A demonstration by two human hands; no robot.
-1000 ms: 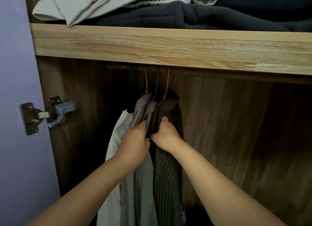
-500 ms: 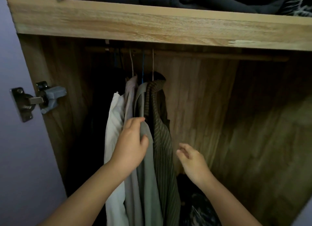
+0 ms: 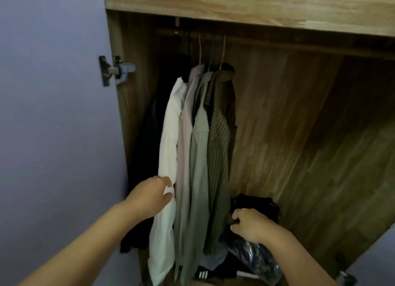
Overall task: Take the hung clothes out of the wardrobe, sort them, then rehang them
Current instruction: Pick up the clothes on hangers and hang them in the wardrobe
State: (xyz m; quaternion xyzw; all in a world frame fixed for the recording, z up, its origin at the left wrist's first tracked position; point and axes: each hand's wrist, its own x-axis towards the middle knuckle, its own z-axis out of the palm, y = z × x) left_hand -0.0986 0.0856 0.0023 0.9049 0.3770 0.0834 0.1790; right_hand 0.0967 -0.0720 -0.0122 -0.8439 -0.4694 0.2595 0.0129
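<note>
Several garments hang from the rail (image 3: 277, 43) inside the wardrobe: a dark one (image 3: 154, 136) at the far left, then a white shirt (image 3: 171, 136), a pale pink shirt (image 3: 184, 146), a sage green shirt (image 3: 199, 157) and an olive striped shirt (image 3: 219, 157). My left hand (image 3: 151, 197) is low on the white shirt, with fingers and thumb curved round its edge. My right hand (image 3: 250, 225) hovers with curled fingers just right of the striped shirt's hem, above a dark pile. Whether it holds anything is unclear.
A wooden shelf board (image 3: 235, 5) runs across the top. The lilac door (image 3: 53, 114) with its metal hinge (image 3: 116, 70) stands open at the left. On the wardrobe floor lie dark folded clothes (image 3: 256, 202), a shiny plastic bag (image 3: 256, 258) and a black item with white stripes (image 3: 203, 275).
Both hands came down from the shirts' collars. The right hand let go of the striped shirt and dropped to the floor pile. The left hand moved over to the white shirt.
</note>
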